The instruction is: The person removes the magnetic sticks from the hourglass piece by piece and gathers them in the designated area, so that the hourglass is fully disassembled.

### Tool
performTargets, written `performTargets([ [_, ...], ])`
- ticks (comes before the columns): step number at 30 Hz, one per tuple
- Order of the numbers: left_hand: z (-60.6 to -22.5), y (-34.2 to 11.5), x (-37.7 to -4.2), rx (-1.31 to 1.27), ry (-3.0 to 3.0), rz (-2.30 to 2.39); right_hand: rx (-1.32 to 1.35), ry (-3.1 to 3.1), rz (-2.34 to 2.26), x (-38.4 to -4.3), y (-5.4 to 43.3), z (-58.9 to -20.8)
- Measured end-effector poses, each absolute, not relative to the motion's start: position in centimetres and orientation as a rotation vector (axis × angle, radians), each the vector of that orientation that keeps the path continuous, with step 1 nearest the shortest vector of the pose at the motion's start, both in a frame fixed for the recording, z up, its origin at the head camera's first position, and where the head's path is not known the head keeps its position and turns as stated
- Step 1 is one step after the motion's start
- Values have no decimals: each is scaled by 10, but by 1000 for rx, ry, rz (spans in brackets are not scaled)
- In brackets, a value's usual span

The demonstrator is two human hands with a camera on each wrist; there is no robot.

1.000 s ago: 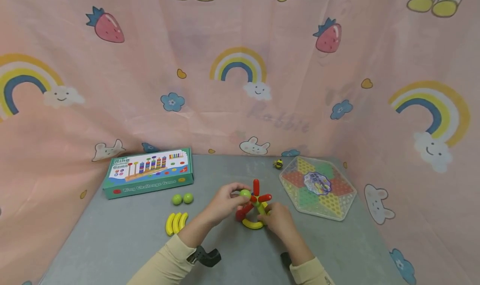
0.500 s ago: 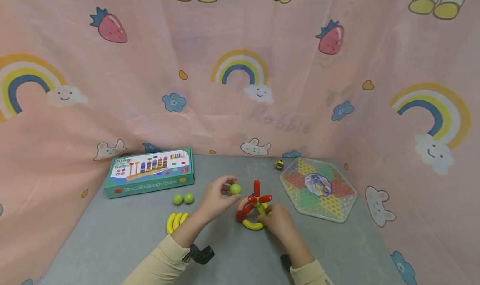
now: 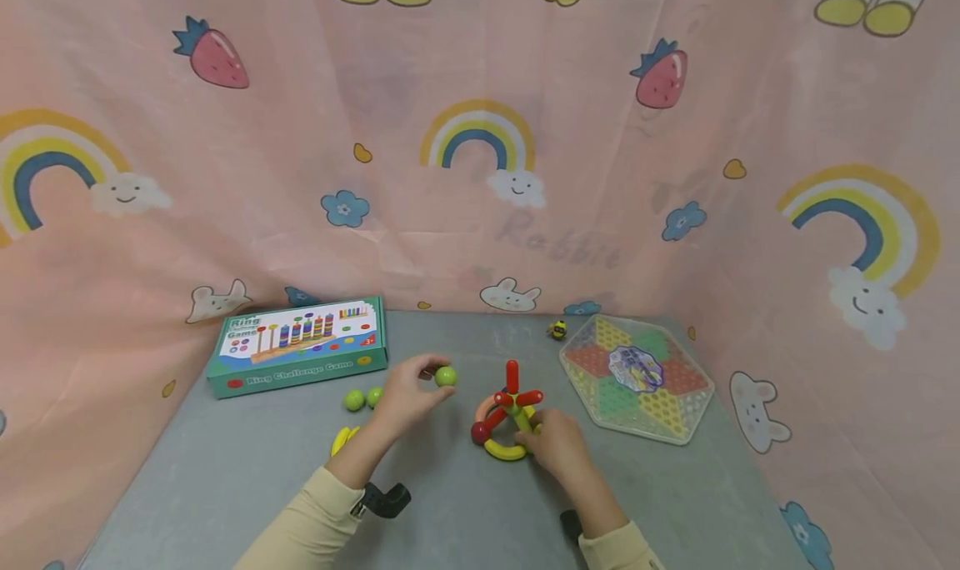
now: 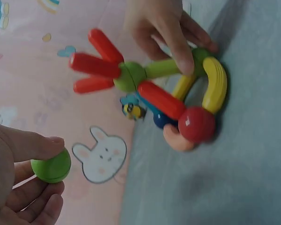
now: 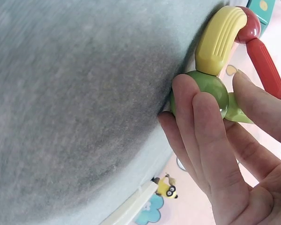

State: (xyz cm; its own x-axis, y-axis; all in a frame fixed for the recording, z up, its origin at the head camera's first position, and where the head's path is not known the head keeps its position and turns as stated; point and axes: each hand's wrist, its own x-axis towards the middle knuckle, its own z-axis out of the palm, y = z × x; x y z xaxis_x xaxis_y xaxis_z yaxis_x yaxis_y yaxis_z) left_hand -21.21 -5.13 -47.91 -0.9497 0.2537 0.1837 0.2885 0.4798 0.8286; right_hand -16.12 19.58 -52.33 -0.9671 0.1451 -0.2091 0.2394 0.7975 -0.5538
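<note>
My left hand pinches a green ball between thumb and fingers, apart from everything else. To its right on the table stands a ball-and-stick building toy structure. Red sticks fan out from a green ball at its top. Its ring-like base has a red ball, yellow curved pieces, a blue ball and an orange curved piece. My right hand holds the structure's right side, fingers on a base green ball and thumb by the green stick.
Two loose green balls and yellow curved pieces, partly hidden by the left arm, lie at left. Behind them is a green game box. A hexagonal game board and a small yellow-and-black figure are at back right.
My left hand has drawn the green ball leftward, away from the top of the structure. My right hand has stayed on the structure.
</note>
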Motion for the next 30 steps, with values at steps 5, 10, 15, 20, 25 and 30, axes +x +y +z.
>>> performTargets([
  [5,-486,-60,-217,-386,-2714,-1462,303,2837,-885,-161,196,-523],
  [10,-495,-66,-222,-330,-2716,-1441,296,2857,-859,-160,196,-524],
  [15,-506,-72,-229,-354,-2713,-1451,291,2866,-841,-160,196,-525],
  [20,-519,-85,-239,-318,-2730,-1451,301,2857,-838,-161,196,-525],
  [25,-531,-96,-245,-292,-2795,-1350,312,2856,-850,-161,195,-526],
  [30,-542,-101,-249,-285,-2866,-1244,315,2851,-872,-162,195,-528],
])
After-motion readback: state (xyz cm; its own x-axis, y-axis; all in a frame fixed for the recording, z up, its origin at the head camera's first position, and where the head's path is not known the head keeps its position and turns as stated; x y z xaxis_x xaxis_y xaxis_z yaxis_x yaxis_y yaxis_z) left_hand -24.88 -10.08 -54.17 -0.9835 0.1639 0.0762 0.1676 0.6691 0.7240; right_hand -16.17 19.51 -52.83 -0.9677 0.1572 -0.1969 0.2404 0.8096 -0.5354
